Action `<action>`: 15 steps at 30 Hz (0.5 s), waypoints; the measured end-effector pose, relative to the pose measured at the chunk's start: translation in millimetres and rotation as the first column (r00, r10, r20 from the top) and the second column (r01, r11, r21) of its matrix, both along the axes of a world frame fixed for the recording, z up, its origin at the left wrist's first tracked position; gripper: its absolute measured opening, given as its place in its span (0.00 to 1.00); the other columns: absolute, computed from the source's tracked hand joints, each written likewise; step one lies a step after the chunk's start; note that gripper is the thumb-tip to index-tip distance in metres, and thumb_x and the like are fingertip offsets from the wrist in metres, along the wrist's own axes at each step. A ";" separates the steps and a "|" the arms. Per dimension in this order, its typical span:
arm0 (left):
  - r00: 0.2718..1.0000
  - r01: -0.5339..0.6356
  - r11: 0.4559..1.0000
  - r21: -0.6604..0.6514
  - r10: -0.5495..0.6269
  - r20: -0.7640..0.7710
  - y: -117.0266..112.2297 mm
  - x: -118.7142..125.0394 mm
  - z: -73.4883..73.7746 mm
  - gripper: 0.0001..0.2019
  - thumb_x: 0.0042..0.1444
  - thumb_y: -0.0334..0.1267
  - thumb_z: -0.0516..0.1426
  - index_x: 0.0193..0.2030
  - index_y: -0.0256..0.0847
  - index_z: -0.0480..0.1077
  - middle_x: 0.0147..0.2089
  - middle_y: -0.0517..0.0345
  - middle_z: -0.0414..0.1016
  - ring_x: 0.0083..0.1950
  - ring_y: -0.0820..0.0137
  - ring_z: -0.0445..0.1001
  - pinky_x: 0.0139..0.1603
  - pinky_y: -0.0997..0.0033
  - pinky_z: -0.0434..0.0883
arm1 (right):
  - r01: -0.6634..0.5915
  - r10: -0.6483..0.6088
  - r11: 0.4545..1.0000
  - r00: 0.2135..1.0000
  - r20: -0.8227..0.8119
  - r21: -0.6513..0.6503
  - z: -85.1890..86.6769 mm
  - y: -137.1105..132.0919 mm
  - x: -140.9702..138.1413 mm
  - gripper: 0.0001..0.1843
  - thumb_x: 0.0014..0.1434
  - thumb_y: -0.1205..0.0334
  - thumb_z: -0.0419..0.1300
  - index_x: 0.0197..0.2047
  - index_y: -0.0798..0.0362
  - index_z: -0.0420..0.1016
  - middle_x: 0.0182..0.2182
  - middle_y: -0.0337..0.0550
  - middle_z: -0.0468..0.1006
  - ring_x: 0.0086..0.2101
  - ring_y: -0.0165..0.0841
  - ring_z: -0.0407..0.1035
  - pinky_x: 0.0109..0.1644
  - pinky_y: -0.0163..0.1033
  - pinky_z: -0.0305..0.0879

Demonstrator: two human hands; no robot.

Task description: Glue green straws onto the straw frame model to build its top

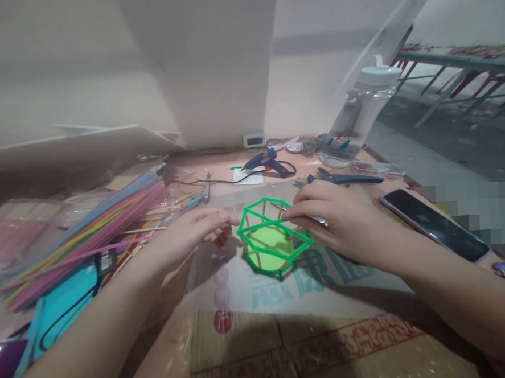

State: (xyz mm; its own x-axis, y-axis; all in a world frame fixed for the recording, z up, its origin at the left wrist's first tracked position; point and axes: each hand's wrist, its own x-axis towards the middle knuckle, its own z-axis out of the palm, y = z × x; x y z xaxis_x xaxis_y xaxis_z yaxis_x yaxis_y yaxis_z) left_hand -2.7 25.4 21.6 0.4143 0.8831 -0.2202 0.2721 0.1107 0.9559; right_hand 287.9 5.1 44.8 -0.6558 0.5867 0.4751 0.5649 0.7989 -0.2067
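Observation:
A small craft model (276,256) sits in the middle, with a bright green stick frame on top, short brown uprights and a light green base. My right hand (329,218) has its thumb and forefinger pinched on the green frame at its upper right. On the other side, my left hand (207,225) holds nothing; its forefinger is stretched to the frame's left corner, the other fingers loosely bent. Whether that fingertip touches the frame, I cannot tell. A thin silvery tool (320,221) shows partly behind the right fingers. Printed translucent sheeting (241,281) lies under the model.
Behind are a blue glue gun (268,162), blue-handled pliers (346,178) and a tall clear bottle (355,120). A phone (436,223) lies at right. Coloured strips (88,233) and a turquoise item (65,303) crowd the left. Cardboard (245,349) covers the front.

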 end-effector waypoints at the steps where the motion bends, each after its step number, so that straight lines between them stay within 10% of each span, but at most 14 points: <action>1: 1.000 0.019 1.000 0.008 -0.019 -0.025 -1.0 1.1 0.9 0.18 0.58 0.53 0.60 0.37 0.38 0.76 0.31 0.57 0.75 0.32 0.68 0.74 0.35 0.68 0.72 | 0.002 -0.002 1.000 1.000 0.003 0.000 -0.3 0.2 0.1 0.11 0.69 0.69 0.55 0.43 0.54 0.81 0.36 0.47 0.79 0.39 0.37 0.71 0.42 0.41 0.66; 15: 0.997 0.078 0.992 -0.096 -0.080 -0.018 -8.2 12.1 2.5 0.10 0.52 0.45 0.62 0.33 0.40 0.74 0.29 0.60 0.73 0.31 0.71 0.71 0.35 0.70 0.71 | -0.004 0.004 1.000 1.000 0.000 0.000 -1.9 0.3 -0.6 0.12 0.70 0.68 0.55 0.43 0.56 0.81 0.36 0.48 0.77 0.38 0.37 0.70 0.41 0.41 0.66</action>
State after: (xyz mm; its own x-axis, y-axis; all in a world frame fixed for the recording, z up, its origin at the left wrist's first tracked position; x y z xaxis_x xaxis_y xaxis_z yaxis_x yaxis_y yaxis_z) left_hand 9.4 17.2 24.0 0.4761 0.8224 -0.3116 0.3038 0.1787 0.9358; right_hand 287.3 5.4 42.9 -0.6582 0.5836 0.4755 0.5612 0.8014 -0.2068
